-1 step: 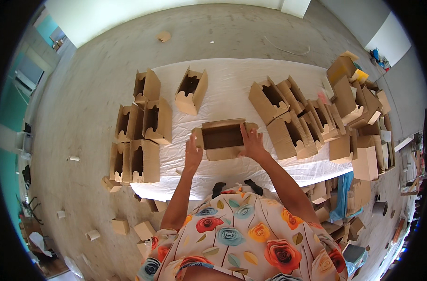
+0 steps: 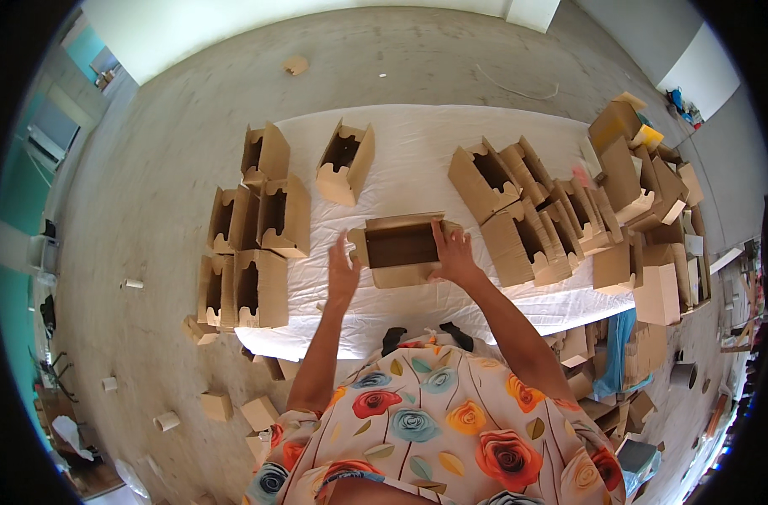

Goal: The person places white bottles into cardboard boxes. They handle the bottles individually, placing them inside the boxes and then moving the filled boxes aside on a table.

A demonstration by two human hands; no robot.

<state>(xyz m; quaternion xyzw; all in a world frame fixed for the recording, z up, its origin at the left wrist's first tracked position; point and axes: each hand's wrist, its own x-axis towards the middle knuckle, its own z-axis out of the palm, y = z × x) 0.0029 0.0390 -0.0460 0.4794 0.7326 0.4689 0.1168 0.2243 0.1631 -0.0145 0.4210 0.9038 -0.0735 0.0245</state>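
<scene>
An open-topped cardboard box (image 2: 407,276) sits on the white-covered table in front of me, its long side running left to right and its inside dark. My right hand (image 2: 456,254) grips the right end of this box, fingertips over the wall's upper edge and thumb low at the front corner. Just off the box's left end, my left hand (image 2: 343,271) is open, fingers apart and holding nothing. Beyond, toward the far left, another open cardboard box (image 2: 347,181) stands alone at a slant.
Several open boxes (image 2: 284,220) form a cluster along the table's left edge. More boxes (image 2: 512,236) crowd the right side, beside a jumbled cardboard pile (image 2: 657,282). A white cloth (image 2: 401,126) covers the table. Loose cardboard pieces (image 2: 217,407) and a blue plastic sheet (image 2: 616,353) lie lower down.
My left hand has shifted slightly left, away from the box's left end. The right hand keeps its grip, and the box has barely moved.
</scene>
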